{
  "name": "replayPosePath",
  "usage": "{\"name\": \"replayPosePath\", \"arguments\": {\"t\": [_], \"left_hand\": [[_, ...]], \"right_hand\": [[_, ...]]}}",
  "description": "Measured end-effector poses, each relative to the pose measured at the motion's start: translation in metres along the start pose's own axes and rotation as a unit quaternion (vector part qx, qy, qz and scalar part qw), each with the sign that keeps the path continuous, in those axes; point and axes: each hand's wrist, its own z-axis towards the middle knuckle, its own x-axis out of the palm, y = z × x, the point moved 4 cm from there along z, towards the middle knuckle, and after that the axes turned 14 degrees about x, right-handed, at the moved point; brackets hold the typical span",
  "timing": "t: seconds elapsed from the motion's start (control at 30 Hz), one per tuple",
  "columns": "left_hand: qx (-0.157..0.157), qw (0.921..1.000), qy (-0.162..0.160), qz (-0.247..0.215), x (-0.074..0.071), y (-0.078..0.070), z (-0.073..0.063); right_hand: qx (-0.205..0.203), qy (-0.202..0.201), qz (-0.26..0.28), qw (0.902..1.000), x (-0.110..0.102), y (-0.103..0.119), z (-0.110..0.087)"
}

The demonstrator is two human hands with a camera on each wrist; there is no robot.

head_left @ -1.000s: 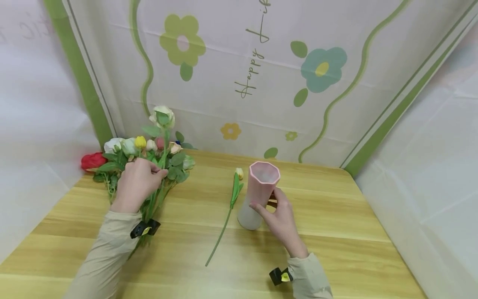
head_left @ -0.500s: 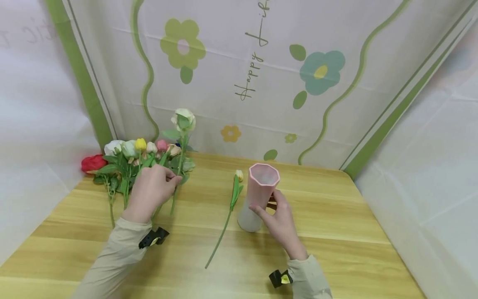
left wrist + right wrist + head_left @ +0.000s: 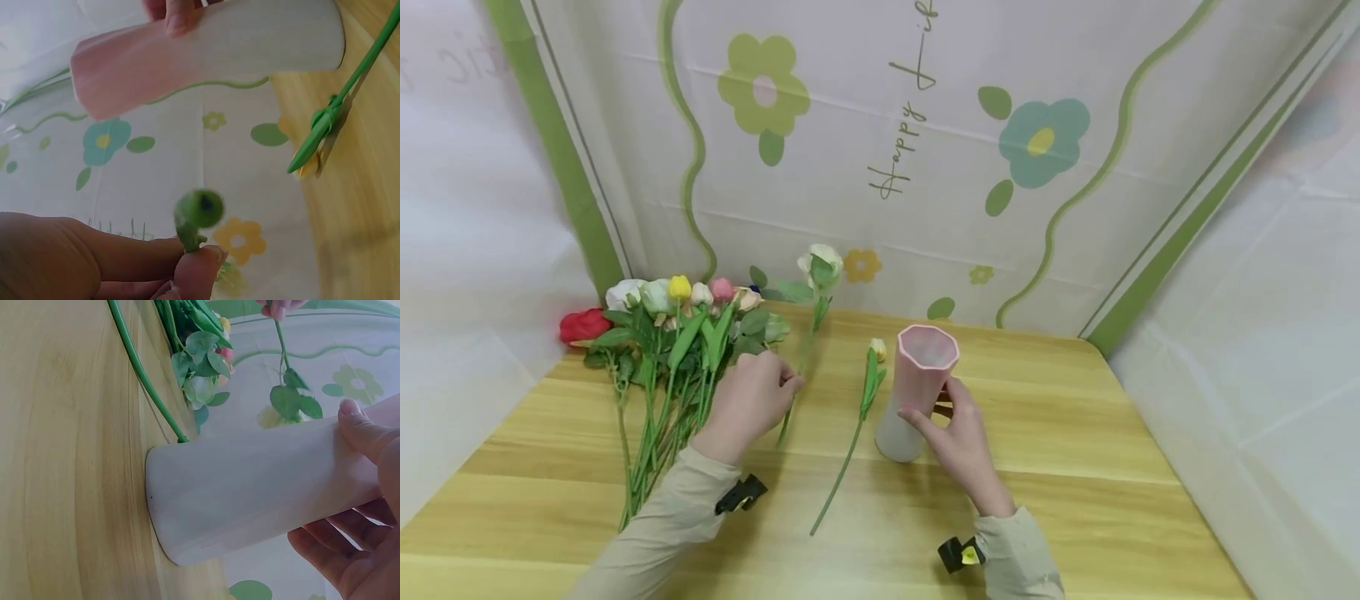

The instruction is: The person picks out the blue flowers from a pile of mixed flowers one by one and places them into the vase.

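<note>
My left hand [image 3: 747, 404] pinches the green stem of a white rose [image 3: 822, 265] between thumb and fingers, above the table. The rose's head points up and away, and the stem's cut end shows blurred in the left wrist view. A pink-and-white vase [image 3: 910, 400] with an eight-sided rim stands upright on the table. Around its side curl the thumb and fingers of my right hand [image 3: 961, 442]. Between the two hands lies a single pale yellow tulip [image 3: 871, 383], its stem toward me, beside the vase's base.
A pile of artificial flowers [image 3: 681, 342] lies at the left of the wooden table [image 3: 1075, 467], with red, white, yellow and pink heads toward the back. Behind it hangs a printed cloth [image 3: 850, 108]. White sheets [image 3: 1262, 333] close off both sides.
My left hand has drawn the white rose out of the pile and carried it right, toward the vase. The right hand and vase stay in place.
</note>
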Motion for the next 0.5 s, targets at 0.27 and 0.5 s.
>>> {"name": "replayPosePath", "arguments": {"t": [0.27,0.5], "left_hand": [[0.021,0.9995,0.025,0.001,0.025,-0.009,0.000],[0.017,0.9984,0.052,0.016,0.048,-0.007,-0.001]], "right_hand": [[-0.003,0.002,-0.002,1.0000,0.000,-0.001,0.003],[0.000,-0.001,-0.004,1.0000,0.000,-0.003,0.003]]}}
